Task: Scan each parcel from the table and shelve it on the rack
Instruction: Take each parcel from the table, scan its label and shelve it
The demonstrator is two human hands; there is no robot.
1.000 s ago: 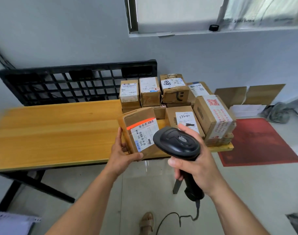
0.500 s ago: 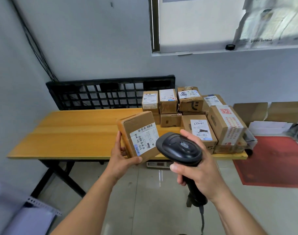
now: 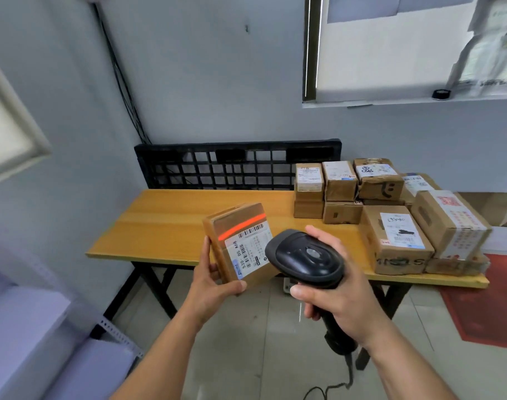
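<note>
Your left hand (image 3: 214,287) grips the parcel (image 3: 217,229), right hand (image 3: 342,295) the barcode scanner (image 3: 307,259); beam (image 3: 240,226) just relit above the label (image 3: 251,249), scan probably pending.

held parcel (image 3: 237,226): brown cardboard, white label (image 3: 251,251) with black barcodes and print, blue patch at one end of the label, orange-red scan line (image 3: 242,227) across the face. scanner (image 3: 307,258): black, grey button on top. tabletop (image 3: 174,223): yellow-orange wood grain, black legs. stacked parcels (image 3: 391,241): brown, white labels with black print; right-hand box (image 3: 451,223) carries red print on pale tape. pallet (image 3: 232,166): black grid. mat (image 3: 489,307): red. wall (image 3: 203,82): pale blue-grey. floor (image 3: 261,342): beige-grey tiles.
</note>
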